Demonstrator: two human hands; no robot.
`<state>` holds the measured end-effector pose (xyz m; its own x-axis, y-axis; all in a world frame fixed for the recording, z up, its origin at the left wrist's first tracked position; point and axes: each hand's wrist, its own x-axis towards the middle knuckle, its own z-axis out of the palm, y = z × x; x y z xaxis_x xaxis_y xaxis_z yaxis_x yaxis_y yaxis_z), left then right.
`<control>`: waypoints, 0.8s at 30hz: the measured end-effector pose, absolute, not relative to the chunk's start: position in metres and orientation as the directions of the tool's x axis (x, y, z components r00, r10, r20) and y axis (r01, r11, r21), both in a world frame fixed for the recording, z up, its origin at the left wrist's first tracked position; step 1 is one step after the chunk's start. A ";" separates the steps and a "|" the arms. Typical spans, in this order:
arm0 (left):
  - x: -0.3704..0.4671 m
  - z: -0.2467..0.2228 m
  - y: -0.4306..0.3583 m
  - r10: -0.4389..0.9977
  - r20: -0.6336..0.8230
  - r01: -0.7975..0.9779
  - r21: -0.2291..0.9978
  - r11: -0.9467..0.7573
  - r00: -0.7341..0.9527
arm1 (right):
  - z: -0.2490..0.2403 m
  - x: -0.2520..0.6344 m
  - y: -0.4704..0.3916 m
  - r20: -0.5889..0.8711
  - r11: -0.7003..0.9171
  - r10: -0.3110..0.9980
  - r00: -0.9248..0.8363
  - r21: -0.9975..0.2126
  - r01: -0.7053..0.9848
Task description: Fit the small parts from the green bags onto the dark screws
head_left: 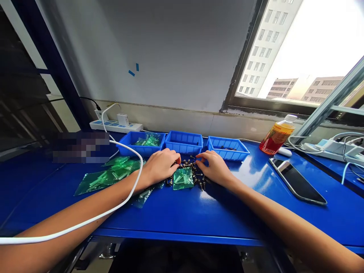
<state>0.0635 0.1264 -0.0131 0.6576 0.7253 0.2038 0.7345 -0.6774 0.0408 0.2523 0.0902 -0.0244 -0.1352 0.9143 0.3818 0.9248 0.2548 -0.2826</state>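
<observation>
Small metal screw-like parts (198, 178) lie in a loose pile on the blue table. At the pile's left side is my left hand (161, 165), its fingers curled and thumb close to the index finger; whatever they hold is hidden. My right hand (214, 167) reaches in from the right, with index finger and thumb slightly apart above the parts. One small dark part lies close to its index fingertip. Between the hands, nearer me, rests a clear green-tinted bag (183, 178) with pale slender pieces inside. More such bags (113, 172) lie left, partly under my left forearm.
Behind the hands stand three blue bins: a left bin (127, 148) with bags, a middle bin (184, 148), and a right bin (227, 154) with a few small parts. A white cable (136, 182) crosses my left forearm. A phone (297, 181) and bottle (276, 137) are right.
</observation>
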 end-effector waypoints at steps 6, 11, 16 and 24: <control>0.063 -0.014 0.124 0.703 0.227 0.716 0.032 -0.697 0.674 | -0.027 0.247 0.100 0.372 0.241 0.924 -0.088 -0.386 0.890; 0.063 -0.015 0.124 0.695 0.229 0.705 0.048 -0.708 0.682 | -0.024 0.252 0.100 0.368 0.234 0.930 -0.001 -0.590 0.773; 0.062 -0.016 0.124 0.705 0.229 0.709 0.079 -0.700 0.671 | -0.021 0.259 0.097 0.361 0.262 0.933 0.000 -0.678 0.687; 0.062 -0.016 0.125 0.710 0.240 0.704 0.126 -0.699 0.662 | -0.015 0.260 0.090 0.395 0.273 0.918 0.033 -0.690 0.670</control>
